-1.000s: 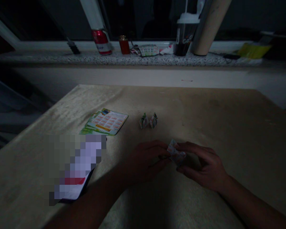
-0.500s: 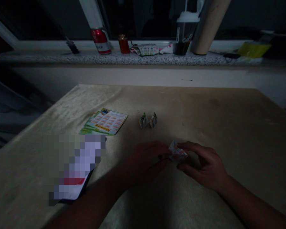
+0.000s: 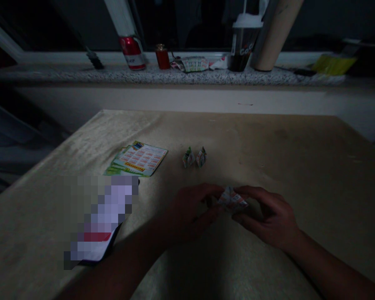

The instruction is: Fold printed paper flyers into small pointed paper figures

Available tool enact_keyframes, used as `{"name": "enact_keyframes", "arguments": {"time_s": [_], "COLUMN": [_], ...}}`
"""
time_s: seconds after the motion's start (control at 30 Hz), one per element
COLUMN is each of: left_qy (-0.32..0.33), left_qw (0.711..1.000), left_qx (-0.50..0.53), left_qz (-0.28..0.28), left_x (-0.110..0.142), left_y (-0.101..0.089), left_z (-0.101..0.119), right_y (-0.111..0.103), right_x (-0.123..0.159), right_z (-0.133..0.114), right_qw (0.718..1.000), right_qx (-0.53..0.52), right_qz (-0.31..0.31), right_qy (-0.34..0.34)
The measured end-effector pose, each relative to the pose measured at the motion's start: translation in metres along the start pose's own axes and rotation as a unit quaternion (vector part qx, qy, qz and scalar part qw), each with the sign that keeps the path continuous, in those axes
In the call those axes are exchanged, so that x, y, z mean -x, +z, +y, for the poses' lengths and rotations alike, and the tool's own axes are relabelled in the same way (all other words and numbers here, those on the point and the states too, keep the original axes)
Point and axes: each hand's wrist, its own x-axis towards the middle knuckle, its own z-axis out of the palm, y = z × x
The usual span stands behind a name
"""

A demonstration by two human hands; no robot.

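A small folded paper piece [image 3: 232, 201], printed in white, red and blue, lies between my two hands in the head view. My left hand [image 3: 195, 210] has thumb and fingertips at its left side, gripping that edge. From the right, my right hand [image 3: 270, 212] holds the other side, with index finger at the top and thumb lower down. Just beyond the hands stand two small folded paper pieces, one greenish [image 3: 188, 158] and one darker [image 3: 201, 158]. A stack of printed cards [image 3: 142, 159] lies left of them.
A phone [image 3: 109, 218] with a blurred screen lies near my left forearm. On the stone windowsill [image 3: 106, 75] behind the table [image 3: 268, 141] stand a red can [image 3: 133, 53], an orange-red container [image 3: 162, 57], a lidded cup [image 3: 241, 46] and a cardboard tube [image 3: 276, 33].
The folded paper has turned slightly and now shows a wider triangular shape. My left fingers have shifted a little at its left edge; my right hand is nearly still.
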Motion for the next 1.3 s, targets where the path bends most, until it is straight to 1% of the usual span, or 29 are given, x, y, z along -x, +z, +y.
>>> {"name": "enact_keyframes", "arguments": {"time_s": [0.27,0.43,0.53,0.63,0.8,0.97,1.17,1.3], "left_qy": [-0.048,-0.054,-0.053,-0.053,-0.049,-0.062,-0.102,-0.119], "left_qw": [0.997,0.996,0.995,0.995,0.990,0.990,0.989,0.987], "left_qx": [0.052,0.072,0.075,0.087,0.127,0.122,0.107,0.102], "left_qz": [-0.003,-0.025,-0.024,-0.012,0.036,0.041,0.030,0.024], "left_x": [-0.004,-0.008,-0.008,-0.006,-0.005,-0.005,-0.004,-0.003], "left_y": [0.001,0.001,0.003,0.008,0.014,0.018,0.019,0.019], "left_z": [0.002,0.006,0.006,0.005,0.007,0.009,0.009,0.009], "right_y": [0.000,0.001,0.002,0.002,0.003,0.005,0.006,0.006], "right_x": [0.002,0.004,0.004,0.003,0.001,0.001,0.000,0.000], "right_z": [0.000,0.002,0.002,0.001,-0.002,-0.003,-0.004,-0.004], "right_qw": [1.000,1.000,1.000,1.000,0.999,0.999,0.999,1.000], "right_qx": [-0.007,-0.019,-0.023,-0.025,-0.036,-0.040,-0.039,-0.030], "right_qz": [-0.013,-0.014,-0.016,-0.018,-0.008,-0.006,-0.003,-0.001], "right_qy": [0.007,0.002,0.000,0.000,0.000,0.005,-0.001,0.010]}}
